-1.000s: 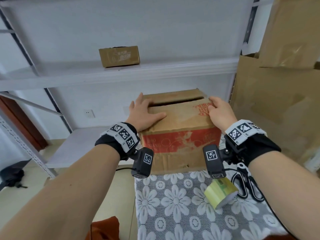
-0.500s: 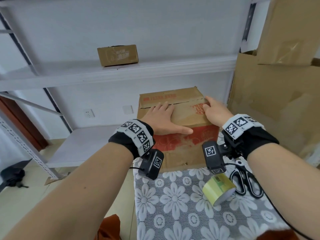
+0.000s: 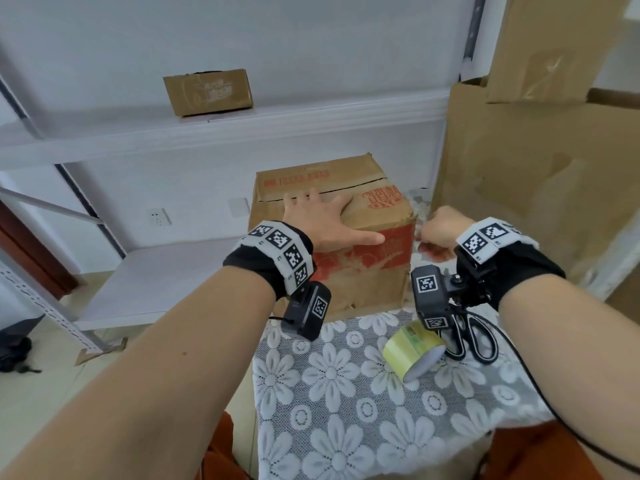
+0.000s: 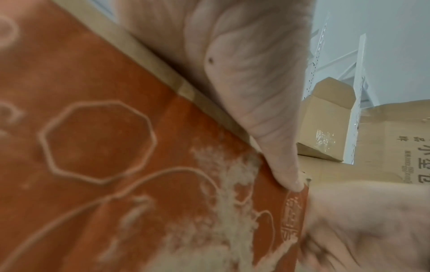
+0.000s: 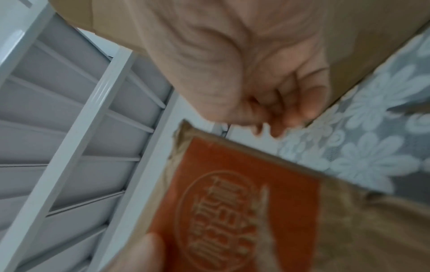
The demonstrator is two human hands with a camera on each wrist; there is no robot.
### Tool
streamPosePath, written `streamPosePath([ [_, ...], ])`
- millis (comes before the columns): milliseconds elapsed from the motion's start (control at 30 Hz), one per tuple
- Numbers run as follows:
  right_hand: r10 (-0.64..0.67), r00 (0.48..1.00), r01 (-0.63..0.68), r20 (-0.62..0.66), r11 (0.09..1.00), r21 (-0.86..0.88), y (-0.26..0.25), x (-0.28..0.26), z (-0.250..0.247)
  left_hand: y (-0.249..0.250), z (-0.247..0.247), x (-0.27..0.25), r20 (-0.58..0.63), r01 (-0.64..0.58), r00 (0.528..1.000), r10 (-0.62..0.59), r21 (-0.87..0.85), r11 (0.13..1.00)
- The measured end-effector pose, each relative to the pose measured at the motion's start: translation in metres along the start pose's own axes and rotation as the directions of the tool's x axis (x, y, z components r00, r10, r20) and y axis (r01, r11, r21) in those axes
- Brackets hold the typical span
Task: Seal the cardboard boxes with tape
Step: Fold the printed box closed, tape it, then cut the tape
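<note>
A worn brown cardboard box (image 3: pixel 367 216) with red print (image 4: pixel 104 147) stands at the far end of the table. Its top flaps lie down with a dark seam between them. My left hand (image 3: pixel 322 216) lies flat on the top, fingers spread across the seam, and its thumb (image 4: pixel 279 165) reaches along the front edge. My right hand (image 3: pixel 440 230) hovers just off the box's right side; its fingers (image 5: pixel 291 110) are curled and hold nothing. A roll of yellowish tape (image 3: pixel 414 351) lies on the cloth below my right wrist.
Black-handled scissors (image 3: pixel 474 337) lie right of the tape on the lace-covered table (image 3: pixel 346 393). Large flattened cartons (image 3: pixel 536 168) lean at the right. A small box (image 3: pixel 207 91) sits on the white shelf (image 3: pixel 242 126) behind.
My left hand slid from the box's left edge to the middle of the top, and the gaping flaps went down. My right hand left the top corner, dropped beside the box and curled.
</note>
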State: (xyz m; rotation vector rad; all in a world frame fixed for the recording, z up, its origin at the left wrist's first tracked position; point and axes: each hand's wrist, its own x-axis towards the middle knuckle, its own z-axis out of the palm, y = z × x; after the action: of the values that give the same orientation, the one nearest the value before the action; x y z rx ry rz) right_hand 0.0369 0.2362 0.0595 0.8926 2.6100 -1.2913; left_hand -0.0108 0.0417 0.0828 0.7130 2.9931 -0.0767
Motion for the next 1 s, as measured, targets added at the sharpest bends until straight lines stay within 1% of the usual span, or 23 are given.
streamPosePath([
  [33, -0.012, 0.993, 0.027, 0.116, 0.991, -0.133, 0.007, -0.002, 0.0, 0.004, 0.0, 0.0, -0.007, 0.012, 1.0, -0.012, -0.006, 1.0],
  [67, -0.042, 0.974, 0.1, 0.224, 0.962, -0.255, 0.014, -0.003, 0.001, 0.007, 0.0, -0.001, -0.014, 0.023, 1.0, -0.023, -0.015, 1.0],
  [100, -0.07, 0.941, 0.189, 0.33, 0.92, -0.344, 0.019, -0.005, 0.001, 0.009, 0.0, -0.003, -0.021, 0.032, 0.999, -0.033, -0.024, 0.999],
  [133, -0.08, 0.901, 0.263, 0.426, 0.882, -0.391, 0.023, -0.007, 0.001, 0.01, 0.001, -0.004, -0.029, 0.04, 0.999, -0.041, -0.034, 0.999],
  [167, -0.069, 0.863, 0.305, 0.5, 0.861, -0.407, 0.026, -0.009, 0.001, 0.01, 0.002, -0.005, -0.037, 0.046, 0.998, -0.048, -0.045, 0.998],
  [233, -0.052, 0.808, 0.361, 0.587, 0.831, -0.424, 0.029, -0.013, 0.001, 0.011, 0.004, -0.005, -0.05, 0.054, 0.997, -0.057, -0.056, 0.997],
  [300, -0.033, 0.765, 0.389, 0.643, 0.819, -0.421, 0.028, -0.017, 0.005, 0.011, 0.005, -0.006, -0.055, 0.057, 0.997, -0.061, -0.058, 0.997],
  [367, 0.003, 0.739, 0.406, 0.673, 0.796, -0.45, 0.025, -0.023, 0.011, 0.01, 0.004, -0.006, -0.057, 0.055, 0.997, -0.058, -0.059, 0.997],
  [500, 0.027, 0.741, 0.474, 0.671, 0.688, -0.55, 0.022, -0.03, 0.024, 0.01, 0.006, -0.007, -0.07, 0.053, 0.996, -0.058, -0.07, 0.996],
  [700, -0.023, 0.706, 0.558, 0.708, 0.633, -0.537, 0.02, -0.025, 0.033, 0.008, 0.004, -0.009, -0.051, 0.04, 0.998, -0.046, -0.103, 0.994],
  [767, -0.047, 0.677, 0.568, 0.735, 0.667, -0.481, 0.016, -0.023, 0.032, 0.007, 0.003, -0.009, -0.046, 0.028, 0.998, -0.033, -0.124, 0.992],
  [833, -0.099, 0.621, 0.561, 0.778, 0.749, -0.352, 0.007, -0.028, 0.022, 0.003, 0.002, -0.008, -0.035, 0.009, 0.999, -0.015, -0.151, 0.988],
  [933, -0.287, 0.562, 0.537, 0.776, 0.84, -0.078, -0.007, -0.041, -0.01, -0.008, -0.002, -0.007, -0.04, -0.014, 0.999, 0.005, -0.231, 0.973],
  [1000, -0.46, 0.496, 0.492, 0.736, 0.848, 0.198, -0.014, -0.046, -0.028, -0.016, -0.007, -0.009, -0.04, -0.039, 0.999, 0.028, -0.309, 0.95],
])
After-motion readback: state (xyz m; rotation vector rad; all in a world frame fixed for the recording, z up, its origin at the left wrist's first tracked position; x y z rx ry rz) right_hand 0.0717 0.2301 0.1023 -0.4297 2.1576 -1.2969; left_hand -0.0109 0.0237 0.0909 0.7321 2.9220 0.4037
